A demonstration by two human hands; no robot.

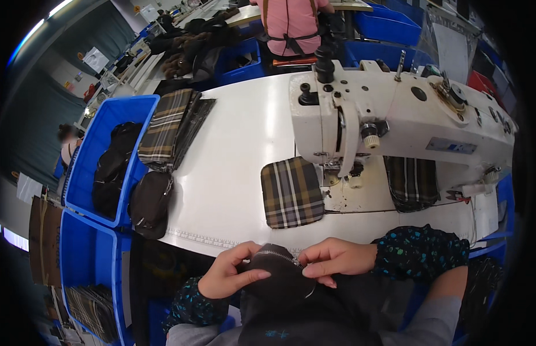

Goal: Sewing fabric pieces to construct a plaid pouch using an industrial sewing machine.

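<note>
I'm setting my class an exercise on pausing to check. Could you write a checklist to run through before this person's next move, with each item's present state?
1. Both hands on the work: ok; the left hand and right hand grip the dark pouch.
2. Fingers away from the needle: ok; both hands are on the near side of the sewing machine.
3. Zip fully closed: cannot tell; fingers cover one end.
4. Needle threaded: cannot tell; too small to see.
5. Checked pieces together: not ok; one piece lies left of the needle, more cloth under the machine's arm.
</note>
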